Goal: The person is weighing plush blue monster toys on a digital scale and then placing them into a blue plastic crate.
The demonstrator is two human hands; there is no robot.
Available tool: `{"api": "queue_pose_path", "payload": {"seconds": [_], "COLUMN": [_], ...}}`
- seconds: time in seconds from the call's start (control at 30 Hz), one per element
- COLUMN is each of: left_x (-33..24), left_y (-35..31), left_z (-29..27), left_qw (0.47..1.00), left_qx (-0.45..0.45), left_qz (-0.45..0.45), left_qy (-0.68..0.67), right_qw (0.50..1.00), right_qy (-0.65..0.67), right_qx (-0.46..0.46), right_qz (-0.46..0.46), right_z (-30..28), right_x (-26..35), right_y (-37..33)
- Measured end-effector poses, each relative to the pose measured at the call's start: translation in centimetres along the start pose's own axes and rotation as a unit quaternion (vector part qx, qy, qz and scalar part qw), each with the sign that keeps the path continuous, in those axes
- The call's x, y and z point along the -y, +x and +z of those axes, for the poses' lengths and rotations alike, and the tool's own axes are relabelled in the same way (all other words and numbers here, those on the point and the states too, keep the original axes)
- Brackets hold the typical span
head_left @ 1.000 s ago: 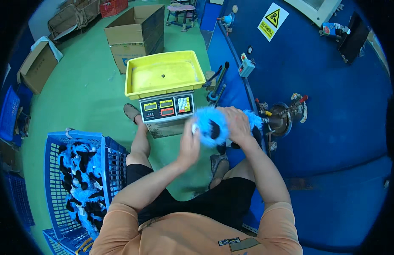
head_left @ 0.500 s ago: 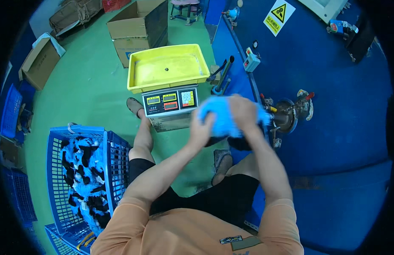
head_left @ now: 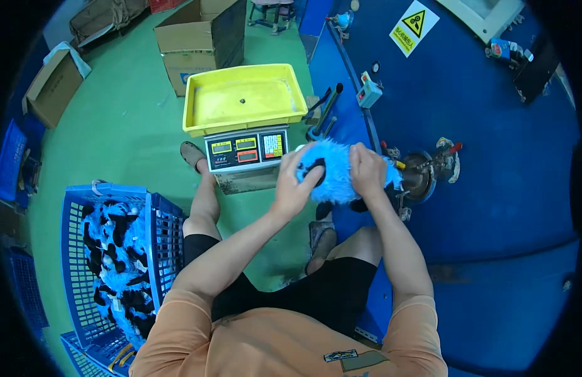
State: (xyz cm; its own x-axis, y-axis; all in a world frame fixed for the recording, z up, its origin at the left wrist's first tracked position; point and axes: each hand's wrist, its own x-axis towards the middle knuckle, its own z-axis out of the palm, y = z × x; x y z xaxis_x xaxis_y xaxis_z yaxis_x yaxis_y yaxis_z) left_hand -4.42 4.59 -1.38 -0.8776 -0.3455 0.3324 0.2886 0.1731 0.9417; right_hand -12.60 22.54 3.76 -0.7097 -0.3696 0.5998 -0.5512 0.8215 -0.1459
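Two-handed manipulation of a blue plush piece beside a flanged metal fitting

Head view. The plush piece (head_left: 335, 179), shaggy and blue with black patches, is held up at the centre, on the near side of the digital scale (head_left: 247, 152) and just left of the metal fitting (head_left: 418, 179) on the blue machine (head_left: 492, 217). The left hand (head_left: 294, 183) cups its left end, the thumb pressed across a black patch and the fingers curled round the far side. The right hand (head_left: 367, 173) is bunched tightly on the fur at the right; what its fingertips pinch is hidden. Whether the right end touches the fitting cannot be told.

The step in hand appears to be working the plush between both hands—gripping and adjusting rather than setting down. The next move would seem to call for a steady left hold while the right hand regulates its pinch, with the right end kept clear of the fitting's hardware.

At the near left, a blue basket (head_left: 151, 239) holds similar plush pieces (head_left: 118, 264); a yellow tray (head_left: 225, 103) tops the scale.
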Motion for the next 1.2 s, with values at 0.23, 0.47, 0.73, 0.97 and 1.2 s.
{"api": "queue_pose_path", "payload": {"seconds": [0.23,0.47,0.73,0.97,1.2], "left_x": [-3.5,-3.0,-1.0,-1.4,-2.0], "left_y": [-3.0,-4.2,-2.6,-3.7,-3.4], "left_z": [-3.4,0.8,1.8,-0.8,-2.6], "left_qw": [0.955,0.978,0.981,0.956,0.962], "left_qx": [-0.103,-0.003,-0.002,-0.004,-0.067], "left_qz": [-0.154,-0.153,-0.078,-0.136,-0.144], "left_qy": [-0.230,-0.138,-0.176,-0.261,-0.223], "right_qw": [0.997,1.000,1.000,1.000,0.999], "right_qy": [0.017,0.012,0.014,-0.001,0.017], "right_qx": [-0.012,0.011,-0.001,0.002,-0.036], "right_qz": [-0.078,-0.005,-0.006,0.011,0.003], "right_z": [-0.6,-1.8,-1.3,-0.2,0.8], "right_x": [7.6,1.1,-1.2,1.2,4.1], "right_y": [2.1,1.0,0.0,0.5,0.7]}}
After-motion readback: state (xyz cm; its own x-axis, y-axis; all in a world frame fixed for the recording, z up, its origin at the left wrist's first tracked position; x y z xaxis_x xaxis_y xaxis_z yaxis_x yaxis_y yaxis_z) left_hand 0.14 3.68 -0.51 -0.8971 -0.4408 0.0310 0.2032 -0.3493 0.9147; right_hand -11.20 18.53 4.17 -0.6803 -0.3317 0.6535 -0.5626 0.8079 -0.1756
